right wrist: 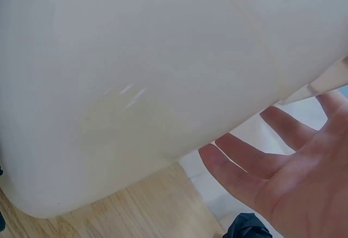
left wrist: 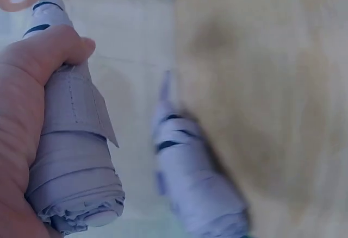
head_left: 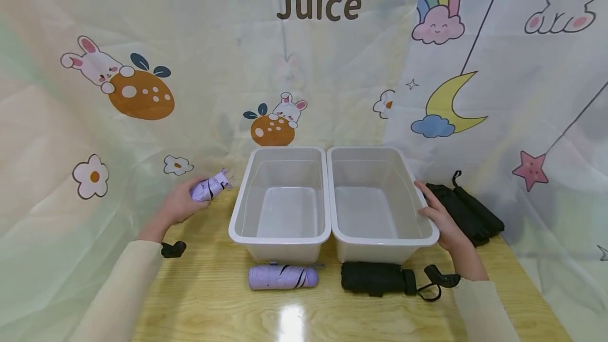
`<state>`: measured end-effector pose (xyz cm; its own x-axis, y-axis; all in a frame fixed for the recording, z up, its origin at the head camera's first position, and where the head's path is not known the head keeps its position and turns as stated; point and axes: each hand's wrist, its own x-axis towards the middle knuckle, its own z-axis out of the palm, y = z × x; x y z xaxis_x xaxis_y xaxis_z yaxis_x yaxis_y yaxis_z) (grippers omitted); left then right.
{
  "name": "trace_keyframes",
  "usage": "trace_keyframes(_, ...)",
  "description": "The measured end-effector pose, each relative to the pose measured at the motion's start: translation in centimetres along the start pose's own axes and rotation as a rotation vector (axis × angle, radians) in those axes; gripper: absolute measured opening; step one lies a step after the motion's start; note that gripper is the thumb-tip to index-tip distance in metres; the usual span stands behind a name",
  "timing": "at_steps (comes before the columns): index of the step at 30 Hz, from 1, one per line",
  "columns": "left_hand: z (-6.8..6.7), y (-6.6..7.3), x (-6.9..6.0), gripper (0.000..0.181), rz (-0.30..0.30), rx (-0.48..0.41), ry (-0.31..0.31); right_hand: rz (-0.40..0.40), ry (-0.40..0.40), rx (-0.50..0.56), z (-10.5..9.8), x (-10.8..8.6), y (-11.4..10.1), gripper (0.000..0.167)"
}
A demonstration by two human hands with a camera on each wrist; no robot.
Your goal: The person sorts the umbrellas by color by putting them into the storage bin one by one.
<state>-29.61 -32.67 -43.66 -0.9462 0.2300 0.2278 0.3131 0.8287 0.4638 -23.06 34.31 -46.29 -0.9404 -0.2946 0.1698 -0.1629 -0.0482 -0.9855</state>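
My left hand (head_left: 182,202) grips a purple folded umbrella (head_left: 207,189) beside the left bin, thumb across its wrap in the left wrist view. Another purple folded umbrella (left wrist: 198,178) lies close by in that view; from the head I cannot make it out separately. My right hand (head_left: 442,220) is at the outer side of the right white bin (head_left: 387,241), fingertips at its rim. Its fingers (right wrist: 244,162) look spread and fairly straight in the right wrist view. Black folded umbrellas (head_left: 467,212) lie just beyond that hand.
The left white bin (head_left: 280,240) stands against the right one; nothing lies in either. In front of them, a purple umbrella (head_left: 283,277) and a black umbrella (head_left: 375,277) lie on the wooden table (head_left: 214,305). A printed cloth (head_left: 332,83) hangs behind.
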Motion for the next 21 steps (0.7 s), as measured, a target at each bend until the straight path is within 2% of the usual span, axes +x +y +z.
trace_keyframes(4,-2.3,1.4,0.7,0.069,0.085,0.041,0.019,0.005,0.002,0.001,0.1,0.1,-0.1,0.067)
trace_keyframes(8,-3.7,2.9,1.7,0.075,0.127,0.095,0.008,0.009,0.011,-0.001,0.1,0.2,-0.1,0.068)
trace_keyframes(14,-4.1,5.3,2.9,0.081,0.109,0.105,-0.050,0.028,0.017,-0.022,0.1,0.1,0.0,0.068)
trace_keyframes(21,-4.2,8.4,5.0,0.077,0.158,0.093,-0.055,0.026,0.020,-0.007,0.2,0.2,0.1,0.069)
